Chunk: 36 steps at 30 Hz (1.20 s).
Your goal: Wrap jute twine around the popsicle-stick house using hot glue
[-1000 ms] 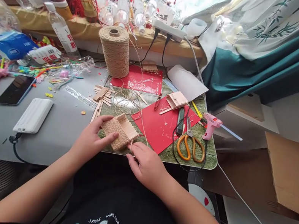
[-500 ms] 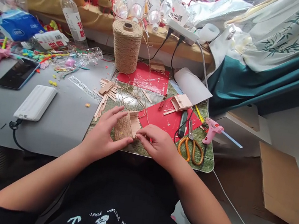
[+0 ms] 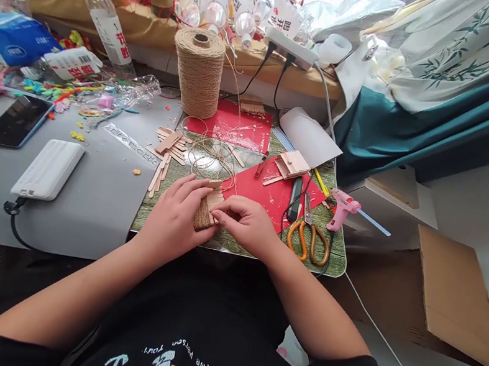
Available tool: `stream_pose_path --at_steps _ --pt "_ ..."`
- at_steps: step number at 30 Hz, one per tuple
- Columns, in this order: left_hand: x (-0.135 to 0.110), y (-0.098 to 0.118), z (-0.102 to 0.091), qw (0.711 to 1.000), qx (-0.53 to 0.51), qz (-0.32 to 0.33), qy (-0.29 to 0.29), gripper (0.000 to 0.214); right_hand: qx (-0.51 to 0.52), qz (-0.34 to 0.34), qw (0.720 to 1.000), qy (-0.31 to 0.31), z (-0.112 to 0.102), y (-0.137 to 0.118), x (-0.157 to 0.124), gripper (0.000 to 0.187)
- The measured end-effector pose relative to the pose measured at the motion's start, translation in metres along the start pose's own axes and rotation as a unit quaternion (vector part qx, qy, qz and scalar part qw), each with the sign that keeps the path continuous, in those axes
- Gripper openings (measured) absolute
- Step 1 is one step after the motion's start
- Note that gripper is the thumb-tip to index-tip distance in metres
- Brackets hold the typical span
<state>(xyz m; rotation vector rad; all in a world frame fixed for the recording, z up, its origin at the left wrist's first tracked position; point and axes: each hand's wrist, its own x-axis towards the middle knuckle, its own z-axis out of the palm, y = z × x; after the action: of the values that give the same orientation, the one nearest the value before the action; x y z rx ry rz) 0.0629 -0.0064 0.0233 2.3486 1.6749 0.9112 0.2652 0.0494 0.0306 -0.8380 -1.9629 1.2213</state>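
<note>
My left hand (image 3: 177, 212) is closed round a small piece made of craft sticks (image 3: 214, 198), which is partly wrapped in rows of jute twine (image 3: 203, 219). Its thumb lies along the near edge, and its fingers cover the left side. At the piece's right edge, my right hand (image 3: 246, 224) pinches the twine between thumb and forefinger; the fingertips hide the exact spot. Loose loops of twine (image 3: 210, 161) lie just beyond the hands, leading from a big upright spool (image 3: 197, 77).
Craft sticks (image 3: 170, 148) lie left of the loops. On the right are a small stick-built box (image 3: 292, 164), a utility knife (image 3: 295, 198), scissors (image 3: 308, 241) and a pink glue gun (image 3: 342, 210). Leftward lie a white power bank (image 3: 49, 169) and a phone (image 3: 19, 121).
My left hand has closed further over the wrapped piece, which now sits tilted and more covered. My right hand remains pinched at its right edge. The whole view has shifted slightly.
</note>
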Motion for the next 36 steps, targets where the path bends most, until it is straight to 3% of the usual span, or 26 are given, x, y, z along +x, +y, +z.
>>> stream_pose_path --at_steps 7,18,26,36 --pt "0.001 -0.002 0.001 1.000 -0.004 0.006 0.005 0.058 0.002 -0.002 1.000 0.028 -0.001 0.006 -0.002 0.011" --pt "0.003 -0.006 -0.005 0.999 -0.003 0.025 -0.034 0.067 0.004 -0.007 0.998 0.054 -0.006 0.009 -0.014 0.009" --pt "0.003 -0.010 -0.006 0.997 0.006 0.026 -0.075 0.085 0.004 -0.006 0.998 0.057 -0.005 0.009 -0.012 0.009" --pt "0.005 -0.005 -0.004 0.999 0.003 0.020 -0.047 0.063 -0.016 -0.023 0.998 0.052 -0.006 0.005 -0.013 0.011"
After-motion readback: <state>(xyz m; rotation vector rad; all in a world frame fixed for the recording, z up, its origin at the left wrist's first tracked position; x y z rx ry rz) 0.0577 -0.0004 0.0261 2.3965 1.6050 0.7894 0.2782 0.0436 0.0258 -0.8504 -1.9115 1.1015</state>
